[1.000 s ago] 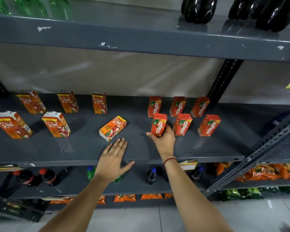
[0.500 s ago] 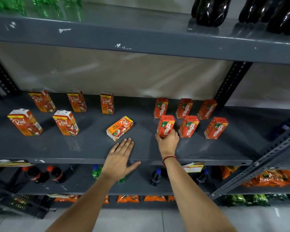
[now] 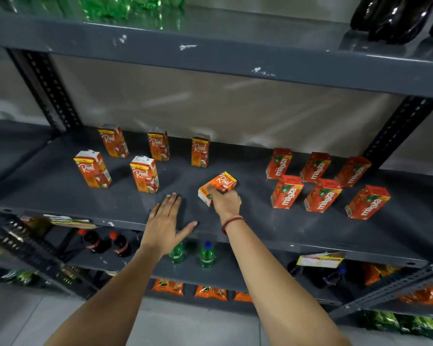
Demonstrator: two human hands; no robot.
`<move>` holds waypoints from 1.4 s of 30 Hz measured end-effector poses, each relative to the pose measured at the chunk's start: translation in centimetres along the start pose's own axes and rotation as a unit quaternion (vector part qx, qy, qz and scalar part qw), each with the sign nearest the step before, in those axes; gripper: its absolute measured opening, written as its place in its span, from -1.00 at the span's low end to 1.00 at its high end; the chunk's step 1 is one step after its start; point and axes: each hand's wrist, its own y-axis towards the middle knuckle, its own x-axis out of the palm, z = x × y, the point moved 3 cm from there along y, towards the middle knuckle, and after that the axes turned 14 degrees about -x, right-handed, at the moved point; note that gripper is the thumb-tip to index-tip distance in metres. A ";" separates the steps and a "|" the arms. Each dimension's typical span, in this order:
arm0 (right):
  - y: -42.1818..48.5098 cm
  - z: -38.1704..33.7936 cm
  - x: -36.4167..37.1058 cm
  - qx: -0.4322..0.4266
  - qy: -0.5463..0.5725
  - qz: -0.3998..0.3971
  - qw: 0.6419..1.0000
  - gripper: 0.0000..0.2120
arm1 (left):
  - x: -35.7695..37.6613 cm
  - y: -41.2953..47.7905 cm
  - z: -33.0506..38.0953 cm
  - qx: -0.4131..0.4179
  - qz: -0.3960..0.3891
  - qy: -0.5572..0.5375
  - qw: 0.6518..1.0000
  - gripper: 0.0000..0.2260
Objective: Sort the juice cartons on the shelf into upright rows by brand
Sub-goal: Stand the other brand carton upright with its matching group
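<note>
While reaching over the shelf edge, right hand point(image 3: 226, 202) set on the near end of the fallen Real carton point(image 3: 217, 188), fingers blurred, so cannot tell whether that grip has closed on it or only touches. Left hand point(image 3: 164, 222) flat on the shelf point(image 3: 273, 228) just beside, palm down, fingers together, thumb splayed out along the front edge, grip apart and holding nothing. Red thread band point(image 3: 231, 222) around the right wrist. Grey metal shelf, paint scuffed, dark slotted uprights behind, pale wall at the back. Lying on its side near the middle, that one orange carton; five upright Real cartons point(image 3: 144, 177) to the left, in a back row of three and a front row of two. Six upright red Maaza cartons point(image 3: 323, 194) to the right, in two rows of three. Green bottles point(image 3: 206, 255) on the shelf below.
</note>
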 end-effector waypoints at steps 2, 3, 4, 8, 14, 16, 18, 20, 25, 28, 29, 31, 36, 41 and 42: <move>0.1 -0.4 1.0 0.064 0.014 0.020 0.998 -0.33 | 0.3 0.2 -0.6 -0.006 -0.007 0.032 0.999 -0.04; 0.1 -0.5 1.3 0.080 -0.002 0.027 0.996 -0.28 | 0.4 0.3 -0.6 -0.007 -0.008 0.043 0.999 -0.05; 0.2 -0.5 1.5 0.091 -0.022 0.029 0.995 -0.26 | 0.5 0.3 -0.6 -0.007 -0.007 0.049 0.999 -0.07; 1.1 -0.8 1.7 0.131 -0.041 0.022 0.990 -0.20 | 0.9 0.4 -0.6 -0.004 -0.004 0.055 0.998 -0.14; 1.9 -0.2 1.9 0.132 0.016 0.029 0.991 -0.35 | 1.1 0.4 -0.7 -0.003 -0.003 0.062 0.998 -0.19; 2.0 0.3 1.6 0.114 0.024 0.018 0.993 -0.43 | 1.1 0.3 -0.6 -0.002 -0.001 0.062 0.998 -0.20; 1.7 0.8 1.4 0.081 0.031 0.007 0.996 -0.49 | 1.1 0.2 -0.6 -0.003 -0.001 0.061 0.998 -0.20; 0.9 1.2 1.3 0.039 0.043 0.002 0.998 -0.47 | 1.0 0.1 -0.5 -0.003 -0.002 0.056 0.998 -0.18; -1.0 2.0 0.8 -0.047 0.101 -0.051 0.993 -0.49 | 0.7 0.0 -0.4 -0.001 -0.001 0.052 0.999 -0.14; -1.9 1.8 0.3 -0.096 0.144 -0.072 0.982 -0.50 | 0.7 0.0 -0.4 -0.003 -0.002 0.058 0.998 -0.13; -2.1 1.7 0.1 -0.110 0.156 -0.076 0.979 -0.49 | 0.7 0.0 -0.3 -0.004 -0.003 0.059 0.998 -0.13; -2.4 1.2 -0.2 -0.127 0.171 -0.083 0.973 -0.44 | 0.6 0.0 -0.4 -0.005 -0.003 0.057 0.998 -0.13; -2.8 0.5 -0.2 -0.147 0.163 -0.097 0.971 -0.40 | 0.6 -0.1 -0.4 -0.005 -0.001 0.048 0.999 -0.14; -2.5 0.8 0.2 -0.149 0.168 -0.099 0.969 -0.44 | 0.4 -0.1 -0.4 -0.004 0.005 0.049 0.999 -0.13; -2.3 0.9 0.2 -0.149 0.165 -0.097 0.970 -0.45 | 0.4 -0.1 -0.3 -0.003 0.005 0.049 0.999 -0.12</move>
